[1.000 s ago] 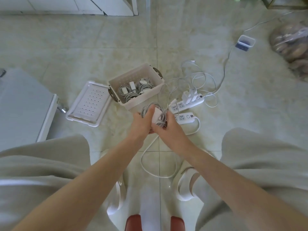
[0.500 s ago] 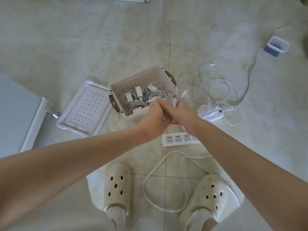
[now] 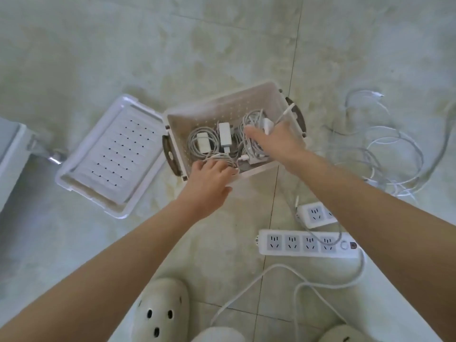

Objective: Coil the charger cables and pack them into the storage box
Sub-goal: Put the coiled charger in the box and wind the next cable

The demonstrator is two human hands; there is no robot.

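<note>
Two hands in storage box (image 3: 222,107) mid-frame: left hand (image 3: 209,181) curled on near coil (image 3: 223,159), likely to stop uncoiling; right hand (image 3: 281,141) spread over charger (image 3: 268,124), grip unclear.

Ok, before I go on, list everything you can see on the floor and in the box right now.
storage box: one, cream, floor centre, open.
lid: one, white, flat on the floor left of the box.
coiled cables: about four bundles, grey-white, inside the box.
loose cables: one tangle, white, floor right of the box.
power strips: two, white, floor front right; one partly behind the arm.
clogs: two, cream, bottom edge; the second is barely in view.
left-hand grip: on a coil at the box's front wall.
right-hand grip: fingers spread over the right-side coils.
</note>
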